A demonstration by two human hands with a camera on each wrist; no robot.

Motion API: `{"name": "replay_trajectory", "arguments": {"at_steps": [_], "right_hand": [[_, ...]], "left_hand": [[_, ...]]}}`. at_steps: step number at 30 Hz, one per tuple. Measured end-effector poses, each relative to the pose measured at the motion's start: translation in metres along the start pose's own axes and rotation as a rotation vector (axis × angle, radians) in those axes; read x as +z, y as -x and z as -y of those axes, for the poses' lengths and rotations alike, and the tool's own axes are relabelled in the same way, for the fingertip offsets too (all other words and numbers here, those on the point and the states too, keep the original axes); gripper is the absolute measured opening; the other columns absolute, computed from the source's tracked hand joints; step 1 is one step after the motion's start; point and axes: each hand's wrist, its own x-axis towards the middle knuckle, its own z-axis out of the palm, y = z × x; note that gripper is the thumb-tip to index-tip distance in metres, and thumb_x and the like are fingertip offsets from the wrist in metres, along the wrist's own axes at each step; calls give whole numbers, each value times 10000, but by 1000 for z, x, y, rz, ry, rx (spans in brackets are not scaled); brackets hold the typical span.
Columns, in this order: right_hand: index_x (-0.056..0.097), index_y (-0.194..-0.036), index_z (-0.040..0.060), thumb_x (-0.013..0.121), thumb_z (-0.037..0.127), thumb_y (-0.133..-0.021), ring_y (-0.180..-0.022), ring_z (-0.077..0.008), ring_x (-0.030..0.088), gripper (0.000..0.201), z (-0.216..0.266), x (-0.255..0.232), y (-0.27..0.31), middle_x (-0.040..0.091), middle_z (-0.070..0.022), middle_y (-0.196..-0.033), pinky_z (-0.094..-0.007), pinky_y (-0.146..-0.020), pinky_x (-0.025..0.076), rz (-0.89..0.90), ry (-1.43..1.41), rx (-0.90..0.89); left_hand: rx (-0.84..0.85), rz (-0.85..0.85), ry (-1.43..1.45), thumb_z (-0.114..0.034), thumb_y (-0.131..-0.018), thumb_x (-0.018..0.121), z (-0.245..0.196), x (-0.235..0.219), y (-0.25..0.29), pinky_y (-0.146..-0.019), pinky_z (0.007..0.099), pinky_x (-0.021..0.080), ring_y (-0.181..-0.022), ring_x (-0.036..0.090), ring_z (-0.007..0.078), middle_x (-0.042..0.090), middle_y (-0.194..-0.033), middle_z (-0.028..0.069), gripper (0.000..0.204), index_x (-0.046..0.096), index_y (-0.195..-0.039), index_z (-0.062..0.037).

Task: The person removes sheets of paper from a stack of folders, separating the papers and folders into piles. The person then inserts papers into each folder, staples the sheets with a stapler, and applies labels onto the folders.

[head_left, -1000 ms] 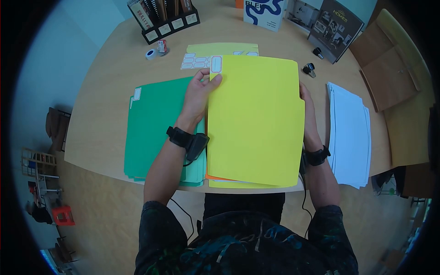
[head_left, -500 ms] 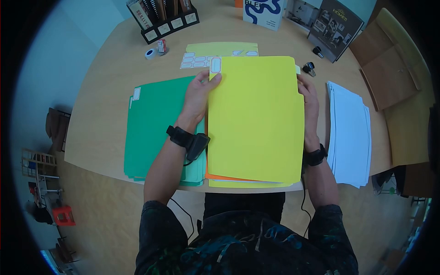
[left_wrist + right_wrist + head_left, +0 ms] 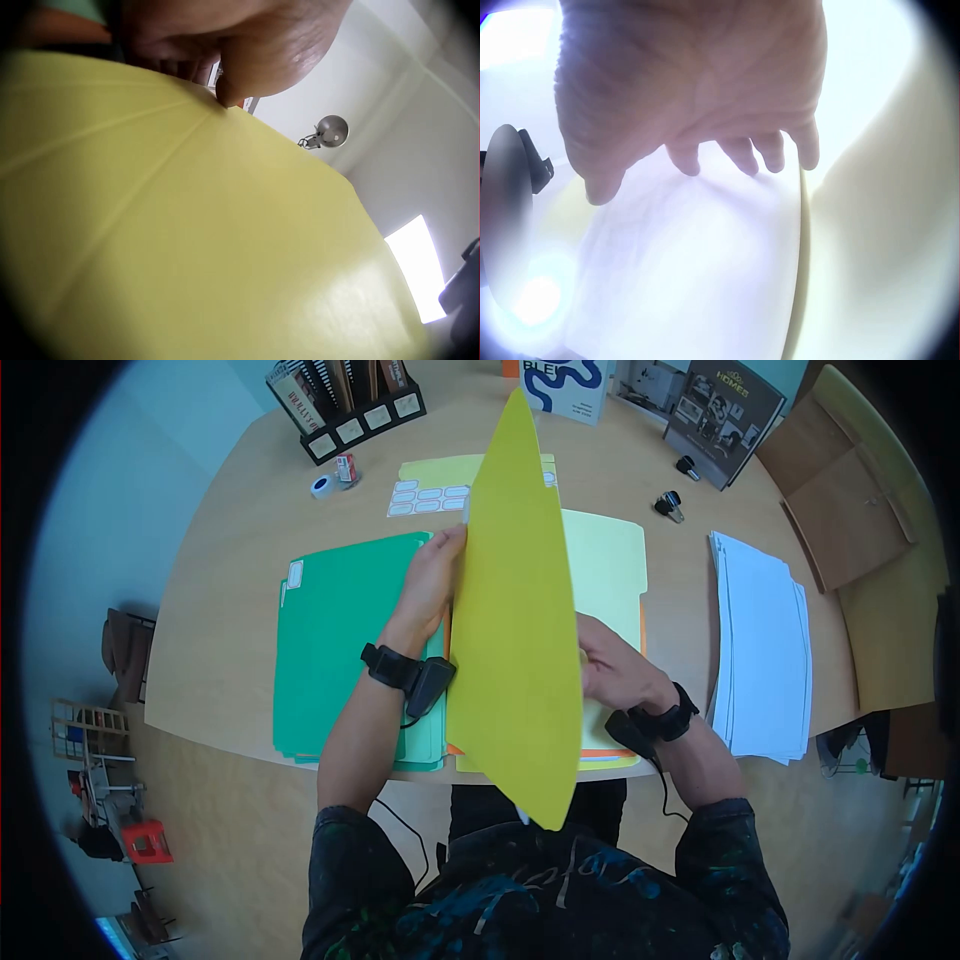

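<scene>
My left hand (image 3: pixel 432 582) grips the left edge of a yellow file folder (image 3: pixel 515 610), which stands tilted up on that edge. In the left wrist view, the thumb presses at the yellow edge. My right hand (image 3: pixel 622 668) is at the folder's right side, its fingertips partly hidden behind the raised panel. The right wrist view has its fingers spread and fairly straight against a white sheet (image 3: pixel 682 262). Below lies a pale yellow folder (image 3: pixel 610 555), with orange and yellow edges under it. Left of it are stacked green folders (image 3: pixel 345 650), one with a white label.
A stack of white paper (image 3: pixel 765 650) lies at the right. Behind are a label sheet (image 3: pixel 430 497), a tape roll (image 3: pixel 321 486), a small red-and-white box (image 3: pixel 346 468) and black binder clips (image 3: pixel 669 507). Books (image 3: pixel 725 420) and a black organizer (image 3: pixel 363 428) stand at the back.
The yellow folder, flat-facing earlier, has its right side swung up and toward the left, baring the pale folder. The right hand has moved left and lower; the left hand keeps its grip.
</scene>
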Motion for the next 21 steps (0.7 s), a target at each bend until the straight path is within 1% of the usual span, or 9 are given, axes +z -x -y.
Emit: {"name": "replay_trajectory", "arguments": {"at_steps": [2,3,5,6,8,11,12,14,21], "right_hand": [[324,-1536,10,381,790,-910,-1476,-317,305,1002,1,-5,7,327,-164,-1593,-444,-1204,230,-54,-389,222],[354,-1515,-2,294,754,-958,-1438,-282,369,941,-3,-4,14,428,-178,-1519,-429,-1179,289,-250,-484,348],[399,-1476,-19,299,664,-1013,-1366,-232,463,831,1,-8,14,521,-188,-1421,-387,-1120,377,-538,-638,292],[399,-1476,-19,299,664,-1013,-1366,-232,463,831,2,-15,13,521,-188,-1421,-387,-1120,377,-538,-637,293],[523,-1367,-36,449,531,-1034,-1190,-179,609,662,1,-38,8,637,-163,-1260,-333,-988,493,-552,-600,389],[636,-1208,-38,629,381,-991,-948,-157,704,472,-12,-54,12,718,-107,-1078,-282,-838,551,-537,-494,502],[636,-1208,-38,629,381,-991,-948,-157,704,472,-14,-54,13,718,-107,-1078,-282,-838,551,-538,-493,501],[680,-1117,-51,719,309,-940,-809,-158,718,403,-5,-50,7,739,-92,-947,-273,-767,563,-694,-283,487],[671,-1122,-74,764,373,-898,-864,-158,706,508,-24,-64,12,729,-126,-991,-273,-755,552,-852,-104,530]], "left_hand": [[6,8,20,-264,-1057,505,-1,0,0,-801,255,547,-906,662,104,673,-1047,49,282,588,-1175,-22],[-4,-2,19,-258,-1055,511,-1,0,1,-803,256,548,-909,667,107,674,-1052,51,285,588,-1186,-18],[-12,-12,20,-253,-1052,516,-1,-1,1,-804,258,550,-912,671,111,675,-1057,53,288,588,-1198,-14],[-8,-11,23,-264,-1046,528,0,-2,0,-807,267,539,-922,665,115,677,-1073,63,315,593,-1207,-1],[-1,-9,29,-274,-1039,540,-1,-1,1,-810,275,528,-933,658,120,679,-1089,74,342,598,-1216,12],[-23,12,52,-260,-1043,539,-9,3,6,-825,268,552,-960,681,125,684,-1113,65,322,584,-1238,-8],[-21,-2,45,-263,-1041,544,-11,5,8,-827,269,552,-965,682,129,684,-1122,66,327,582,-1242,-7],[-17,-15,38,-266,-1039,549,-13,6,9,-828,269,552,-970,683,132,685,-1130,68,333,580,-1246,-7],[15,79,156,-268,-1047,534,-17,2,5,-862,281,557,-989,681,139,678,-1153,73,346,574,-1256,6]]}}
